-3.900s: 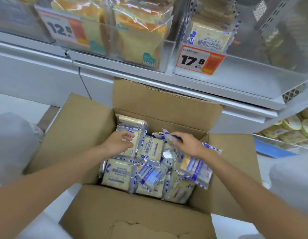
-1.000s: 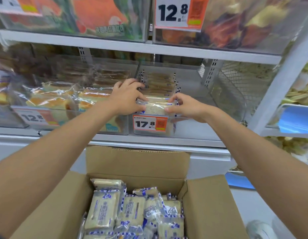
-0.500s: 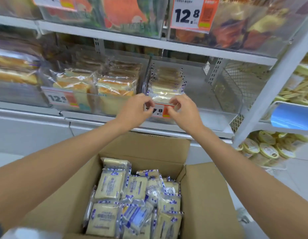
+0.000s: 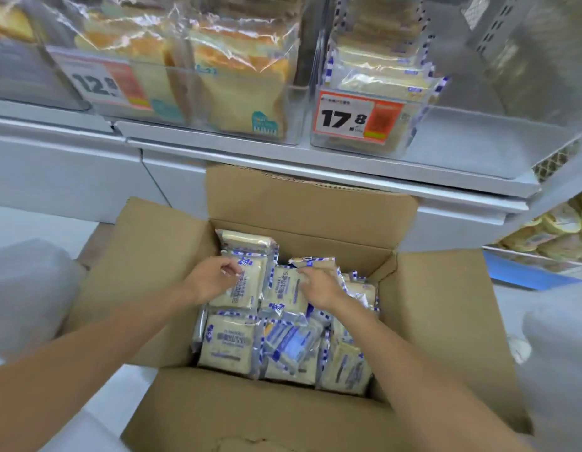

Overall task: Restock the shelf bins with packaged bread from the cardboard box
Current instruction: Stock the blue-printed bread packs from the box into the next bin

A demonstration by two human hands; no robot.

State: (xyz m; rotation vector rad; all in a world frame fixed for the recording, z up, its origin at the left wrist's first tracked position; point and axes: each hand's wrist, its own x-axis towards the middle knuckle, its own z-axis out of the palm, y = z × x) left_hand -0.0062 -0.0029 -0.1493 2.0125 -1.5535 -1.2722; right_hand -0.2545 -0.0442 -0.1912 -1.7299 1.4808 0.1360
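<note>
Both hands are down in the cardboard box (image 4: 159, 256) under the shelf bin (image 4: 410, 132). The left hand (image 4: 214, 282) curls its fingers on one bread pack (image 4: 240, 290). The right hand (image 4: 319, 287) rests on the next pack (image 4: 284, 290); I cannot tell if it grips.

A price tag reading 17.8 (image 4: 358, 118) sits at one o'clock, another reading 12.8 (image 4: 103, 84) at eleven o'clock, and round yellow wrapped pastries (image 4: 563, 230) beside a blue strip (image 4: 524, 272) at three o'clock.
</note>
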